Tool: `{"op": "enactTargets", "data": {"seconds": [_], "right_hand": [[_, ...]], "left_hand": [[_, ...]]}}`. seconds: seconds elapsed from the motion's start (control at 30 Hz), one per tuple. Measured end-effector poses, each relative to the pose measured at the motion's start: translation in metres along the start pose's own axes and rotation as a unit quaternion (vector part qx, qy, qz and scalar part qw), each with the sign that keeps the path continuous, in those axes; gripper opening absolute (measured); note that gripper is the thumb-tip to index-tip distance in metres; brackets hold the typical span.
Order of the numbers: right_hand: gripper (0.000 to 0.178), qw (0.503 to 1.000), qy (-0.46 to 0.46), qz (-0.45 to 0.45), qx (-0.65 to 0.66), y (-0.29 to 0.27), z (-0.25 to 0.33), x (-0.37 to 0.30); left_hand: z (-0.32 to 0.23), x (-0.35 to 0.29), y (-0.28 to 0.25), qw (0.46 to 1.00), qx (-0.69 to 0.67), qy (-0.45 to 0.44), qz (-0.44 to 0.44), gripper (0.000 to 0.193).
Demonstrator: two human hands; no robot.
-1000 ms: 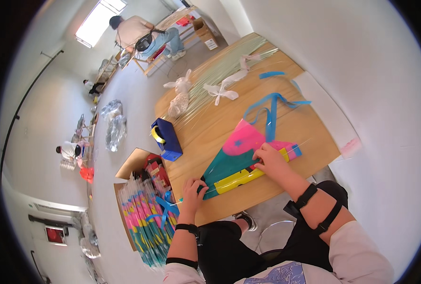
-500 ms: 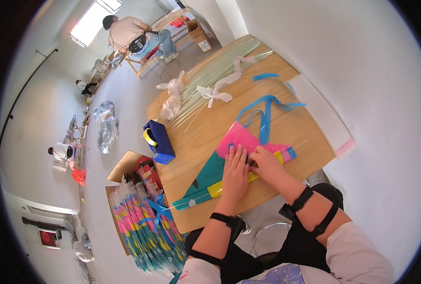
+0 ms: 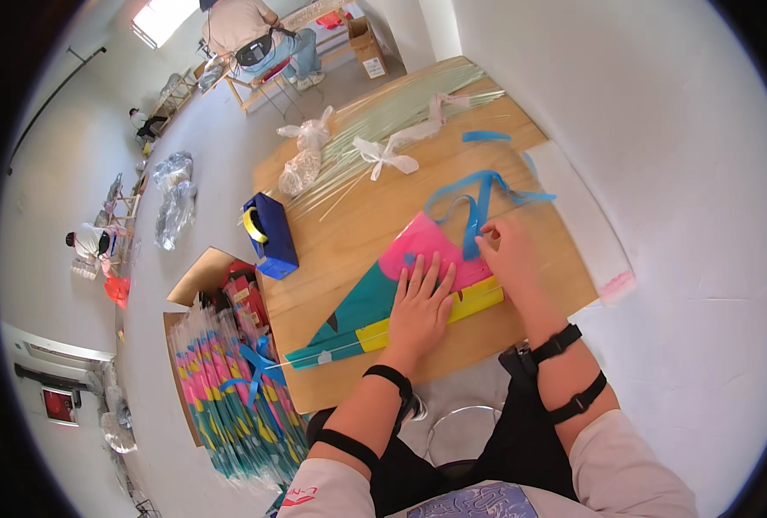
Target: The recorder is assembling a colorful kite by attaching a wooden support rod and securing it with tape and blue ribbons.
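Fingers of the left hand [image 3: 421, 315] spread wide, pressing flat on the folded pink, teal and yellow sheet [image 3: 362, 298], which lies slantwise on the wooden table [image 3: 323, 220]. Right hand [image 3: 513, 263] blurred at the sheet's right end, thumb and fingertips curled close; whether they pinch anything, no telling. Blue ribbon [image 3: 485, 194] lies just beyond, one end over the pink part.

Risks, as judged: sheet may skew or the fold loosen if the left palm eases off. Ribbon could snag on the right fingers and drag the pink corner. Pale rod [image 3: 300, 362] pokes past the sheet's left end; a bump there might shift it.
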State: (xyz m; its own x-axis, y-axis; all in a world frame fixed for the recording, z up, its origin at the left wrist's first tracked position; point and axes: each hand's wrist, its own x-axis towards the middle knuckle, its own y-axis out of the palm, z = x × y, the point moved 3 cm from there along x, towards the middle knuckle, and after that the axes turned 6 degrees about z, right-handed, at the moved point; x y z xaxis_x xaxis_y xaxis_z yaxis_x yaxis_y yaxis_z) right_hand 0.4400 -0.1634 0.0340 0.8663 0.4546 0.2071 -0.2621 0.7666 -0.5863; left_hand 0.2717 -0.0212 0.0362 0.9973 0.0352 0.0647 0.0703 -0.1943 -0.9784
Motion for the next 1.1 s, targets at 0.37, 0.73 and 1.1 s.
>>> {"op": "enactTargets", "data": {"seconds": [0.37, 0.73, 1.1], "right_hand": [[0.030, 0.995, 0.057, 0.080, -0.019, 0.023, -0.002, 0.016], [0.021, 0.990, -0.030, 0.129, 0.042, 0.005, -0.006, 0.010], [0.018, 0.963, -0.193, 0.186, -0.009, -0.014, -0.004, -0.003]], "left_hand": [[-0.003, 0.004, 0.003, 1.000, 0.007, 0.000, 0.008, 0.057], [-0.005, 0.001, 0.002, 1.000, 0.003, 0.007, -0.008, 0.062], [-0.005, 0.001, -0.001, 1.000, -0.012, 0.007, -0.026, 0.059]]}}
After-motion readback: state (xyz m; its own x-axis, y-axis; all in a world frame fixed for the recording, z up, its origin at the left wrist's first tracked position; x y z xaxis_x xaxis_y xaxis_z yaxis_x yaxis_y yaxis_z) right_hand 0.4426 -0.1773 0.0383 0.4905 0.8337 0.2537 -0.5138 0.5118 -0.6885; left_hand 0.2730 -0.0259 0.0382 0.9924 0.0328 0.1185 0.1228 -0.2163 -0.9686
